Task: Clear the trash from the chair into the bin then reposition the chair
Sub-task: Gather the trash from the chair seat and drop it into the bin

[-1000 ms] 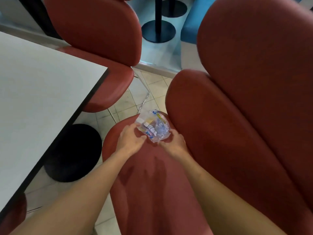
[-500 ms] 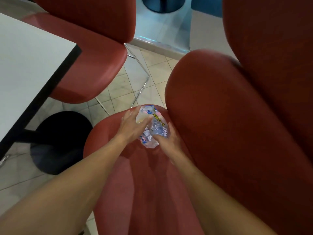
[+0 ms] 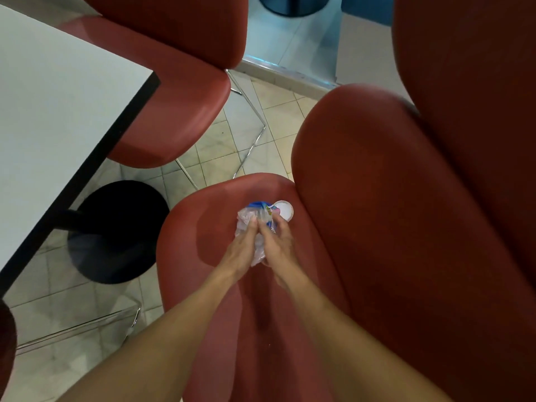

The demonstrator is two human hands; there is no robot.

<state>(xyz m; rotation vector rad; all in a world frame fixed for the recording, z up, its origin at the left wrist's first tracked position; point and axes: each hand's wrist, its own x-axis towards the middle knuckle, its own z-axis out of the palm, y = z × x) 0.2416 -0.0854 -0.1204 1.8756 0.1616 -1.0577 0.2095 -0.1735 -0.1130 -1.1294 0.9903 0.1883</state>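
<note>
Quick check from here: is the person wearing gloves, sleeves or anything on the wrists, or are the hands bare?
Bare. The left hand and right hand have no gloves, and no rings, watch or bands show. Both forearms are uncovered right down to the frame's bottom edge; no sleeve is in view.

floor: I see beige tiles (image 3: pixel 278 111) beyond the hands
table: white top, black edge (image 3: pixel 58 111), far left of hands
table base: black disc (image 3: pixel 116 230), left
second red chair (image 3: pixel 174 111): ahead-left
</note>
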